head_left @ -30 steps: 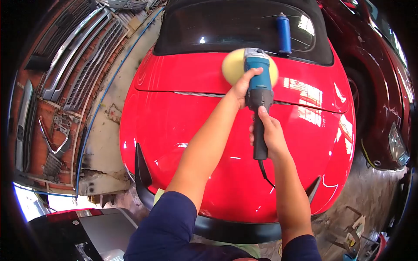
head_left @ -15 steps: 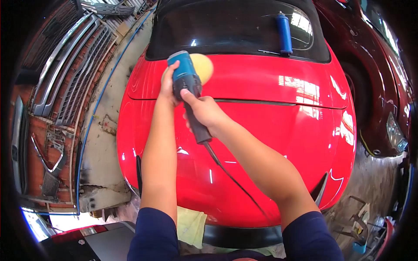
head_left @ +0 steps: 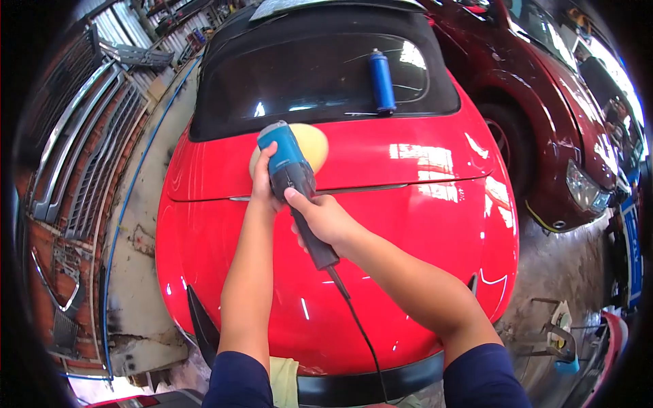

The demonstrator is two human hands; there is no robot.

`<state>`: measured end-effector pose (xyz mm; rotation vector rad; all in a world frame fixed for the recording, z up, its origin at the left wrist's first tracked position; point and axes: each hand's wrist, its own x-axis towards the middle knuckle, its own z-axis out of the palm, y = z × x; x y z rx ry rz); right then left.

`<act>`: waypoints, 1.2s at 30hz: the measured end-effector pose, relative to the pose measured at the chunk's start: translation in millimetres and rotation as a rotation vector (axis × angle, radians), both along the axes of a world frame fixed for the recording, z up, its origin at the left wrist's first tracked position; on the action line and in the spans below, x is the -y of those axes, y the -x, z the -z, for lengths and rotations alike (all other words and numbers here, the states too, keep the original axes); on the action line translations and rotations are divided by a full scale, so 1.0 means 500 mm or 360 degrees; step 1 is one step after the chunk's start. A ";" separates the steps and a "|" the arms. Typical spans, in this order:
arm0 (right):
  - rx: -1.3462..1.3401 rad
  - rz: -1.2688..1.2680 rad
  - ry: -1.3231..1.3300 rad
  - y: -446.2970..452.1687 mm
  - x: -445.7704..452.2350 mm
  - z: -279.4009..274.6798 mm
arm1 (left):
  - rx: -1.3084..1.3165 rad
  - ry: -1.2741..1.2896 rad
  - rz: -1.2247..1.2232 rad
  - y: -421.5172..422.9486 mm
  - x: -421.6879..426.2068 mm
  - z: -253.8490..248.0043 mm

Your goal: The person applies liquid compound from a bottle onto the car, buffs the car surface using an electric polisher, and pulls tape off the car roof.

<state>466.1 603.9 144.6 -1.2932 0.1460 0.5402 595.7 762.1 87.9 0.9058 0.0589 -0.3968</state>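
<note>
Both my hands hold an electric polisher (head_left: pixel 290 160) with a blue head, a black handle and a round yellow foam pad (head_left: pixel 311 144). My left hand (head_left: pixel 264 178) is wrapped round the side of the head. My right hand (head_left: pixel 321 219) grips the handle, its thumb on top. The pad is over the glossy red car panel (head_left: pixel 367 153), just below the dark rear window (head_left: pixel 306 75); it appears to rest on the paint. A black cord (head_left: pixel 364 333) runs from the handle back toward me.
A blue cylinder (head_left: pixel 382 83) stands out against the rear window. Beside a blue hose (head_left: pixel 129 197), car grilles (head_left: pixel 85 143) line the left. On the right is a dark red car (head_left: pixel 551 136). A yellowish cloth (head_left: pixel 284 381) hangs near the bumper (head_left: pixel 354 387).
My view has shifted, so the red car sits lower and further left in it. Relative to the panel, the polisher has moved right and slightly toward me, still in both hands.
</note>
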 end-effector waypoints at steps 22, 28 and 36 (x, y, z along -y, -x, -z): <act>-0.0131 0.0639 -0.0152 0.143 0.235 0.045 | -0.0081 0.0270 0.0660 0.029 0.366 0.043; -0.0136 0.0470 -0.0202 0.097 0.090 0.042 | -0.0103 0.0020 0.0336 0.017 0.182 0.011; -0.0081 0.0134 -0.0278 0.011 -0.103 0.067 | -0.0049 0.0051 0.0101 -0.008 -0.079 -0.003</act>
